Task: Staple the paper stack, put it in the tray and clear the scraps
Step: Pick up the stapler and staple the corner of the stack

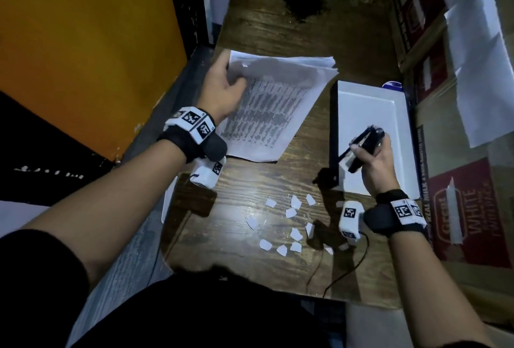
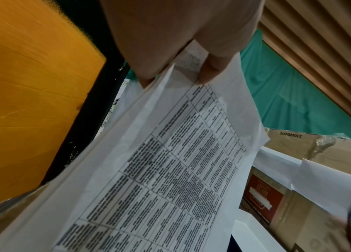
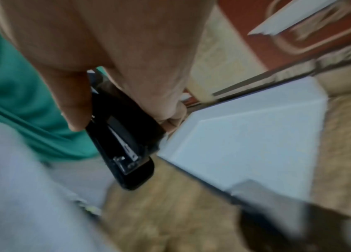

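My left hand [image 1: 222,91] pinches the far-left corner of the stack [image 1: 272,108], lifting it off the bench [image 1: 236,208]. My right hand [image 1: 372,161] grips the stapler [image 1: 361,147] over the tray [image 1: 400,180]. The sheets look light, floppy and fanned, so I'd square them and hold near the corner being stapled. Scraps [image 1: 289,225] lie on the bench.

- The print on the paper stack [image 1: 267,108] was too blurred to be read in the head view.
- The far fingers of the left hand [image 1: 222,89] were hidden under the sheets.
- The right wrist view was smeared, so the tray [image 3: 256,145] was seen only as a soft pale shape.
- The rear of the stapler [image 3: 125,145] was covered by the right hand [image 3: 127,59].
- The stapler was cut off at the edge of the left wrist view.
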Demonstrator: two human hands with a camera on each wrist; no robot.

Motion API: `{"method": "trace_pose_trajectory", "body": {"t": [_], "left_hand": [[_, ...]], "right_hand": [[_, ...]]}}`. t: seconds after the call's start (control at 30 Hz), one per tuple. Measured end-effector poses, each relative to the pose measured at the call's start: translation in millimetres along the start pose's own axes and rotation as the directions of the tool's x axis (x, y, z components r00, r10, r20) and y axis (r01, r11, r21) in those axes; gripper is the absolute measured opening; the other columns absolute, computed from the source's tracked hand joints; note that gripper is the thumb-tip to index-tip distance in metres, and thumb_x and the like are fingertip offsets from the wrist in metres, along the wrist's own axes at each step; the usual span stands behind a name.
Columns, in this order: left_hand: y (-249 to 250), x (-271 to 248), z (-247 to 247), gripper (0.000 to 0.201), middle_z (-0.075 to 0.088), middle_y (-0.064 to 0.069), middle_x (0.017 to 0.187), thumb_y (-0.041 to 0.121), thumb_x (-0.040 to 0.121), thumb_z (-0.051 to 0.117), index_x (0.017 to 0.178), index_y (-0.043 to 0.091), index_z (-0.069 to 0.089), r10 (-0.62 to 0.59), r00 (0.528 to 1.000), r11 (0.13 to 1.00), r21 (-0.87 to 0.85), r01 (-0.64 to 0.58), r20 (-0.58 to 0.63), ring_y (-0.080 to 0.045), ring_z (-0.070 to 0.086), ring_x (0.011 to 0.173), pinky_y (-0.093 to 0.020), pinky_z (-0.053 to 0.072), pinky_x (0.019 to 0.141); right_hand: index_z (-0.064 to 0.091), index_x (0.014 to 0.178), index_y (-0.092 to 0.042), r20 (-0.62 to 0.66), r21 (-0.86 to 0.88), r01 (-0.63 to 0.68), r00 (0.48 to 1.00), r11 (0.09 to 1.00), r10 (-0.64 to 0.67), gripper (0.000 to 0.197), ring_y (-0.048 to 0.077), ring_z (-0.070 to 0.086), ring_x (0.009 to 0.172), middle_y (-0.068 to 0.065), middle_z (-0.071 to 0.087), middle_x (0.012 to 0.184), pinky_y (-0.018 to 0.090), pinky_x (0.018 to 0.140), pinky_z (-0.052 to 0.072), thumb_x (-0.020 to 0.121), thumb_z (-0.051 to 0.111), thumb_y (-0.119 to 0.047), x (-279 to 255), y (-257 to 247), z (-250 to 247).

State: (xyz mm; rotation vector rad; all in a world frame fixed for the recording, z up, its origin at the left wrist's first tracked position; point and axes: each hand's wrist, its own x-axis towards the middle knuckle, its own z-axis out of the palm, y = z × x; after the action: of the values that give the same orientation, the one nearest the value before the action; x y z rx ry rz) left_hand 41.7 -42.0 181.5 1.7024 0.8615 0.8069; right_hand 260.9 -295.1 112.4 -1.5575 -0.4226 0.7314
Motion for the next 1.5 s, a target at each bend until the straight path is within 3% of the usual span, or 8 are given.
{"method": "trace_pose_trajectory", "body": {"t": [0.1, 0.27, 0.47, 0.6, 0.8, 0.93, 1.27, 1.5], "left_hand": [[7, -3, 4, 0.033, 0.066, -0.011, 0.109, 0.003, 0.084, 0.049, 0.117, 0.006, 0.05, -0.003, 0.997, 1.0, 0.02, 0.001, 0.074, -0.02, 0.065, 0.103, -0.041, 0.054, 0.093], [8, -10, 10, 0.04, 0.062, -0.02, 0.113, 0.009, 0.081, 0.043, 0.121, 0.002, 0.044, -0.014, 0.992, 0.995, 0.098, 0.001, 0.125, -0.031, 0.06, 0.107, -0.047, 0.049, 0.095], [12, -14, 11, 0.037, 0.057, -0.016, 0.122, -0.003, 0.084, 0.042, 0.12, 0.004, 0.045, 0.057, 0.989, 0.994, 0.088, -0.069, 0.137, -0.025, 0.054, 0.114, -0.032, 0.043, 0.099], [10, -12, 7, 0.034, 0.058, -0.017, 0.115, -0.004, 0.082, 0.043, 0.116, 0.002, 0.046, 0.062, 0.988, 0.994, 0.085, -0.074, 0.139, -0.027, 0.057, 0.108, -0.036, 0.047, 0.093], [11, -10, -4, 0.032, 0.056, -0.02, 0.115, -0.003, 0.085, 0.041, 0.117, -0.003, 0.045, 0.066, 0.989, 0.991, 0.106, -0.08, 0.133, -0.028, 0.055, 0.108, -0.032, 0.046, 0.09], [12, -10, -8, 0.028, 0.058, -0.018, 0.113, 0.0, 0.085, 0.041, 0.113, -0.001, 0.045, 0.083, 0.984, 0.987, 0.124, -0.103, 0.155, -0.028, 0.057, 0.106, -0.046, 0.049, 0.094], [14, -11, -12, 0.023, 0.057, -0.018, 0.112, -0.002, 0.085, 0.043, 0.108, -0.003, 0.045, 0.113, 0.98, 0.976, 0.166, -0.14, 0.166, -0.027, 0.056, 0.104, -0.037, 0.047, 0.091], [17, -11, -18, 0.03, 0.057, -0.014, 0.121, -0.001, 0.087, 0.042, 0.118, 0.0, 0.046, 0.089, 0.981, 0.982, 0.147, -0.115, 0.174, -0.022, 0.054, 0.111, -0.025, 0.043, 0.089]], "right_hand": [[0.05, 0.111, -0.013, 0.147, 0.334, 0.223, 0.947, 0.916, -0.285, 0.032, 0.027, 0.06, 0.1, 0.009, 0.062, 0.093, 0.034, 0.087, 0.051, 0.087, 0.055, 0.008, -1, -72, 62], [0.044, 0.094, -0.007, 0.02, 0.561, 0.434, 0.844, 0.705, -0.536, 0.026, 0.035, 0.066, 0.089, 0.014, 0.056, 0.085, 0.042, 0.083, 0.052, 0.085, 0.055, 0.015, -4, -156, 152], [0.046, 0.094, -0.01, 0.06, 0.202, 0.51, 0.846, 0.836, -0.53, 0.026, 0.033, 0.064, 0.087, 0.021, 0.061, 0.09, 0.034, 0.07, 0.057, 0.083, 0.068, -0.001, -3, -157, 201], [0.046, 0.087, -0.019, 0.019, 0.08, 0.502, 0.863, 0.861, -0.505, 0.025, 0.049, 0.061, 0.088, 0.034, 0.06, 0.091, 0.047, 0.078, 0.057, 0.082, 0.07, -0.011, -8, -147, 214], [0.046, 0.09, -0.014, -0.026, 0.157, 0.429, 0.902, 0.889, -0.431, 0.024, 0.034, 0.066, 0.083, 0.003, 0.066, 0.079, 0.059, 0.087, 0.053, 0.084, 0.068, -0.006, -6, -143, 212], [0.045, 0.093, -0.01, -0.034, 0.236, 0.387, 0.92, 0.891, -0.391, 0.027, 0.032, 0.067, 0.083, 0.003, 0.066, 0.078, 0.057, 0.086, 0.053, 0.083, 0.069, -0.002, -5, -144, 215], [0.049, 0.082, -0.012, -0.161, 0.208, 0.379, 0.923, 0.902, -0.35, 0.031, 0.04, 0.062, 0.071, 0.019, 0.057, 0.08, 0.061, 0.074, 0.054, 0.074, 0.078, -0.014, -16, -149, 234], [0.045, 0.098, -0.005, -0.163, 0.227, 0.435, 0.899, 0.871, -0.407, 0.029, 0.026, 0.068, 0.074, 0.009, 0.065, 0.079, 0.036, 0.064, 0.057, 0.083, 0.069, -0.002, -13, -145, 222]]}}
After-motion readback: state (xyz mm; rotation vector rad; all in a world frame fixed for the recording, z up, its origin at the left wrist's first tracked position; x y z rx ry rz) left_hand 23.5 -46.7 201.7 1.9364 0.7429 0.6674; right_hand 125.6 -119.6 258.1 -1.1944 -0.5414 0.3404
